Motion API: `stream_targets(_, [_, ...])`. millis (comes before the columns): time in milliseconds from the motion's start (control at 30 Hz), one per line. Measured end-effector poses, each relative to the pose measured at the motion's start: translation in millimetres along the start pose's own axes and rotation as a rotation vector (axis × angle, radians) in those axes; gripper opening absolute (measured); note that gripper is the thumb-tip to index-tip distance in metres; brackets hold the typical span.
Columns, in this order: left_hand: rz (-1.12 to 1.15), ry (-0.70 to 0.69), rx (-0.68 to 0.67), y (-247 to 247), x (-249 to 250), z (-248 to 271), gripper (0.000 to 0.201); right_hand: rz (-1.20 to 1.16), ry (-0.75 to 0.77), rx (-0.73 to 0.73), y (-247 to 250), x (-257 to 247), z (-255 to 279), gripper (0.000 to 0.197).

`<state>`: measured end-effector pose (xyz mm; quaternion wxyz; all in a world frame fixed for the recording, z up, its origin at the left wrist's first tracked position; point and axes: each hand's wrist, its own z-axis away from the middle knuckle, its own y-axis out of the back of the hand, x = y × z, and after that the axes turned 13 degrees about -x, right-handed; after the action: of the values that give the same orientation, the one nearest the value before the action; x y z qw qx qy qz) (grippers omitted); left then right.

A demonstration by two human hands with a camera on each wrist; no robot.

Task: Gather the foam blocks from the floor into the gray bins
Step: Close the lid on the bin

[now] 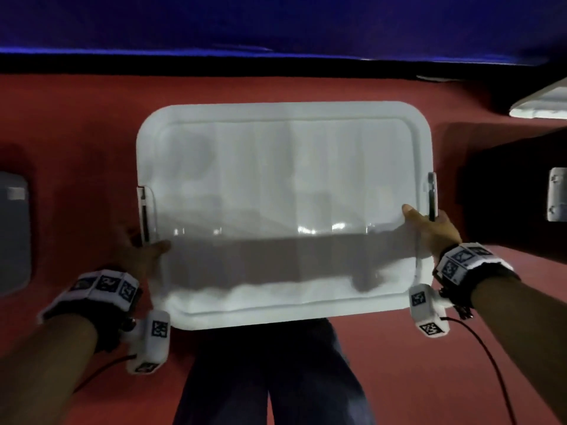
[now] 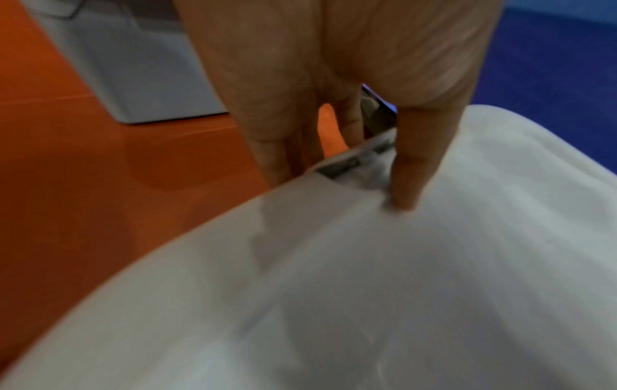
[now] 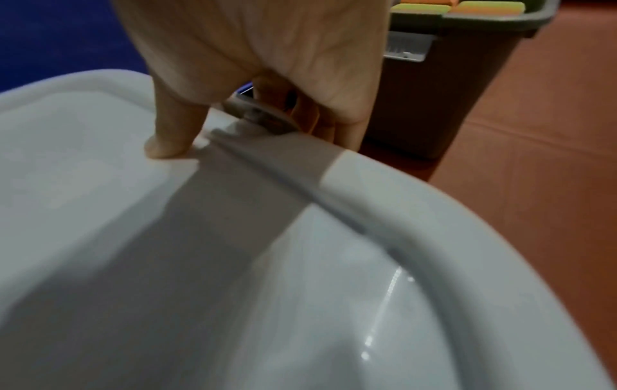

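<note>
I hold a pale gray bin lid (image 1: pixel 285 185) level in front of me, above the red floor. My left hand (image 1: pixel 144 250) grips its left edge beside a side latch, thumb (image 2: pixel 404 184) on top and fingers (image 2: pixel 274 158) under the rim. My right hand (image 1: pixel 426 225) grips the right edge the same way, thumb (image 3: pixel 170 137) pressed on the lid (image 3: pixel 233 264). A dark gray bin (image 3: pixel 434 105) stands to my right with orange and yellow-green foam blocks (image 3: pixel 467 6) inside. Whatever lies under the lid is hidden.
A light gray bin (image 1: pixel 13 231) stands at the left on the red floor (image 1: pixel 76 118). The dark bin (image 1: pixel 506 185) is close on the right, with another pale lid (image 1: pixel 540 102) behind it. A blue mat (image 1: pixel 276 23) runs along the far side. My legs (image 1: pixel 270 372) are below the lid.
</note>
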<state>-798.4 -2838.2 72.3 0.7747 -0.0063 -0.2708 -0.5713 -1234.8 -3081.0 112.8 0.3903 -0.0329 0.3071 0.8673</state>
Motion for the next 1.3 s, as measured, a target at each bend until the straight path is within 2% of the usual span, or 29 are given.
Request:
stream_targets(67, [-0.026, -0.044, 0.075, -9, 2, 9, 0.069, 0.021, -0.027, -0.008, -8, -6, 3, 0.069])
stream_targets(200, [-0.052, -0.127, 0.134, -18, 0, 11, 0.058, 0.117, 0.016, 0.026, -14, -9, 5, 0.049])
stream_targets(267, [-0.033, -0.165, 0.228, -21, -10, 8, 0.057, 0.116, 0.05, 0.047, -15, -7, 6, 0.052])
stream_targets(367, [0.023, -0.184, 0.179, -26, -3, 11, 0.068, 0.141, 0.029, 0.11, -19, -2, 7, 0.059])
stream_targets(500, [-0.119, -0.073, 0.156, -20, 2, 12, 0.055, 0.208, -0.048, 0.286, -43, -13, 14, 0.056])
stream_targets(567, [-0.207, -0.074, 0.168, -26, 10, 17, 0.055, 0.184, -0.022, 0.381, -50, -13, 14, 0.056])
stream_targets(600, [-0.278, -0.064, 0.187, -31, 16, 22, 0.062, 0.186, -0.01, 0.351, -48, -15, 15, 0.056])
stream_targets(667, [-0.49, 0.019, 0.24, -52, 33, 39, 0.073, 0.22, 0.003, 0.127, -31, -12, 14, 0.059])
stream_targets(767, [-0.627, 0.015, 0.228, -118, 66, 82, 0.073, 0.268, 0.091, -0.296, 18, -1, 11, 0.066])
stream_targets(833, [-0.702, -0.025, 0.158, -179, 85, 112, 0.07, 0.222, 0.079, -0.376, 65, 15, 11, 0.064])
stream_targets(933, [-0.738, -0.107, 0.063, -276, 113, 156, 0.068, 0.177, 0.074, -0.329, 151, 53, 4, 0.06])
stream_targets(1033, [-0.699, -0.181, -0.017, -380, 150, 204, 0.063, 0.201, 0.114, -0.323, 259, 97, -12, 0.061])
stream_targets(1133, [-0.659, -0.248, -0.168, -474, 180, 253, 0.055, 0.215, 0.092, -0.207, 374, 128, -23, 0.061])
stream_targets(1233, [-0.645, -0.267, -0.346, -540, 197, 297, 0.046, 0.199, 0.077, -0.056, 475, 137, -30, 0.063])
stream_targets(1300, [-0.694, -0.286, -0.401, -566, 206, 319, 0.042, 0.16, 0.089, 0.011, 526, 124, -34, 0.063])
